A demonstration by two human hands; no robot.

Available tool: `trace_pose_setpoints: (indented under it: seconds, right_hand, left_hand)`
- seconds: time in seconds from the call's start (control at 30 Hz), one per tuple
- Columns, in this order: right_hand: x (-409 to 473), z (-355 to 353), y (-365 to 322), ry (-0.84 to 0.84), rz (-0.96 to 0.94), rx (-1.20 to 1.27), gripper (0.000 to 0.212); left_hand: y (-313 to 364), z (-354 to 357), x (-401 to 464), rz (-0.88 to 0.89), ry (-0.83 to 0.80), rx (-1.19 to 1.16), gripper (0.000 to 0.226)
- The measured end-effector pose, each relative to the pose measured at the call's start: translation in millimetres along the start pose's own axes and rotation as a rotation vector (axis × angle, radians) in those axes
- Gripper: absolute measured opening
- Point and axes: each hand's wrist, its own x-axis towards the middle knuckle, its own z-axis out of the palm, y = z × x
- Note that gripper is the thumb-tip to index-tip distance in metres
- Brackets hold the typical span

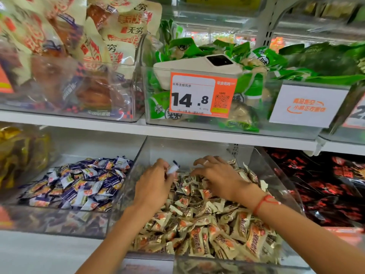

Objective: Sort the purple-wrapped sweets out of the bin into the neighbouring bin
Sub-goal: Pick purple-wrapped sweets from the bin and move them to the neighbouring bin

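White shelf (59, 246) under clear bins (276, 175)

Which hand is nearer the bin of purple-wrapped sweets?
Left. The left hand is by the wall shared with the purple sweets bin, pinching a sweet; the right hand is farther right.

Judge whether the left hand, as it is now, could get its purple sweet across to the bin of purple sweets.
Probably yes: the left hand holds the sweet above the clear divider wall, with the purple bin open-topped beside it.

A snack shop: white shelves (197, 133) carry clear plastic bins (276, 175) of wrapped sweets and packaged snacks, with an orange price tag (201, 94) reading 14.8.
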Motion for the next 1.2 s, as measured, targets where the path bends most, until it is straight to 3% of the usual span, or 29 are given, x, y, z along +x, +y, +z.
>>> trace_pose_setpoints:
  seconds: [0.13,0.2,0.27,0.33,0.5,0.73,0.8,0.9,0.97,1.1,1.2]
  right_hand:
    - [16.6,4.9,-20.4,-0.106,-0.004,0.134,0.044]
    - [29.1,10.6,-22.4,-0.187,0.061,0.118,0.040]
    - [39.6,15.4,-20.9,-0.273,0.069,-0.058,0.044]
    - [44.2,18.9,-19.0,-0.264,0.058,-0.138,0.042]
    - [35.5,6.9,4.6,-0.147,0.094,0.083,0.029]
    - [-14.7,-13.8,19.2,-0.272,0.042,0.103,0.022]
    - [-22.4,-29.0,15.6,-0.362,0.113,0.246,0.018]
    - [-19.4,-60.9,8.9,-0.593,0.251,0.601,0.043]
    - [-6.6,-63.8,4.8,-0.543,0.221,0.612,0.041]
    - [37.2,-25.4,-3.5,-0.182,0.212,0.473,0.011]
    - [58.2,4.5,-11.4,-0.207,0.162,0.245,0.023]
  left_hand:
    - [-3.2,-0.6,-8.6,-0.079,0.084,-0.258,0.037]
    - [-6.7,1.5,-6.8,-0.094,0.084,-0.234,0.044]
    - [-7.2,2.1,-7.2,-0.108,0.055,-0.172,0.044]
    - [-5.9,0.1,-9.5,-0.110,0.040,-0.111,0.041]
    - [-0.5,-6.9,-12.9,-0.089,0.017,-0.028,0.036]
    - [-0.9,-6.4,-13.4,-0.088,0.007,-0.035,0.028]
    - [-1.5,-4.9,-12.6,-0.099,0.003,-0.067,0.026]
    - [-1.5,-2.5,-10.7,-0.108,-0.010,-0.105,0.025]
    - [-1.5,-1.8,-9.3,-0.106,-0.010,-0.110,0.023]
    - [-0.8,-4.1,-10.0,-0.095,0.030,-0.114,0.019]
    - [0.1,-4.5,-10.0,-0.087,0.048,-0.113,0.017]
